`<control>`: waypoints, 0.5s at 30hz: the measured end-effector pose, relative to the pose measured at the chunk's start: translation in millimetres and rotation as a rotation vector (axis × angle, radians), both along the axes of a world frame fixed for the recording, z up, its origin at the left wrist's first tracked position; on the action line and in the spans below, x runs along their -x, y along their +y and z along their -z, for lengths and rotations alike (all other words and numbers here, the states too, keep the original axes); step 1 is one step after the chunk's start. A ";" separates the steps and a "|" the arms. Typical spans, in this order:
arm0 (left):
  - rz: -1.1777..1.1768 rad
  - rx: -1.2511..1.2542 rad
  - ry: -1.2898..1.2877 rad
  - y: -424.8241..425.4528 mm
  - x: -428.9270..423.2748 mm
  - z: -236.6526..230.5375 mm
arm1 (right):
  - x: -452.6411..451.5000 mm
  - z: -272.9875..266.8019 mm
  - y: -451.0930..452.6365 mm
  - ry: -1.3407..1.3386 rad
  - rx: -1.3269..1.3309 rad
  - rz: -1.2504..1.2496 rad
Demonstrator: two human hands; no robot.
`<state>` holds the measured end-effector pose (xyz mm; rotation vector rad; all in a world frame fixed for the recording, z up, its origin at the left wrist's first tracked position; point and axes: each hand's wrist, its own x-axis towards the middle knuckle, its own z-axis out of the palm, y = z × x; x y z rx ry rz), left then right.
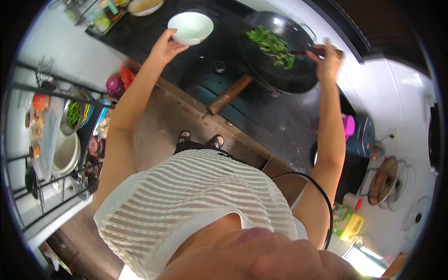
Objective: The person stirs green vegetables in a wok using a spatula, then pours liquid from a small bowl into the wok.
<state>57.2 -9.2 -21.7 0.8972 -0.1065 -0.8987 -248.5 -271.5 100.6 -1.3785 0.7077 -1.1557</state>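
My left hand (167, 48) grips the near-left rim of a white bowl (190, 28), held tilted above the black counter with no food visible in it. My right hand (329, 59) is closed around the dark handle of a spatula (316, 51). The tool's head is mostly hidden under cooked leafy greens (269, 43) in a large black wok (297, 75). Some of the greens hang together near the spatula's end. The wok has a wooden handle (229, 94) that points toward me and sits on the stove.
Another bowl (145, 6) stands at the far left of the counter (273, 122), near bottles. To my left, a black metal rack (52, 89) holds a metal bowl of green peppers (71, 113) and white basins (66, 154). Pot lids (383, 180) hang on the right wall.
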 end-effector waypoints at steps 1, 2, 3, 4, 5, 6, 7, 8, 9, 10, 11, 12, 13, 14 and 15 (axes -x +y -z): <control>-0.066 -0.026 0.065 12.7 -8.1 15.1 | -3.1 -8.9 -1.0 0.027 0.039 0.048; -0.137 -0.050 0.129 21.7 -17.3 31.0 | -4.2 -8.1 -6.2 0.003 0.055 0.036; -0.100 -0.034 0.168 20.0 -24.0 42.5 | 5.3 -6.6 -5.7 -0.011 0.082 0.062; -0.117 -0.039 0.196 27.5 -28.9 55.7 | 0.7 19.7 -4.4 -0.064 0.043 0.072; -0.117 -0.036 0.223 28.6 -35.0 67.6 | -0.3 48.6 -0.3 -0.116 0.013 0.099; -0.122 -0.031 0.279 34.3 -43.9 81.4 | 1.9 72.2 14.0 -0.094 0.033 0.135; -0.129 0.007 0.252 39.7 -49.9 92.8 | 8.7 87.2 29.7 -0.074 0.054 0.174; -0.131 -0.003 0.288 42.9 -55.0 95.6 | 23.3 91.5 42.8 -0.056 0.027 0.150; -0.114 -0.016 0.323 43.7 -58.5 98.8 | 36.6 90.3 55.0 -0.040 0.000 0.146; -0.105 -0.023 0.334 44.7 -62.6 101.8 | 38.0 89.1 58.1 -0.026 0.002 0.146; -0.056 -0.004 0.284 44.8 -67.2 103.9 | 39.6 87.9 61.6 -0.011 0.003 0.147; 0.007 0.014 0.229 43.2 -71.5 106.7 | 29.9 80.9 69.0 0.031 0.025 0.170; 0.027 0.008 0.234 41.7 -75.1 110.8 | 17.1 70.6 74.2 0.121 0.044 0.177; 0.058 0.004 0.193 41.1 -80.1 115.0 | 1.5 55.8 78.8 0.255 0.078 0.192; 0.099 0.006 0.152 37.1 -83.0 117.4 | 2.1 48.2 69.4 0.417 0.089 0.205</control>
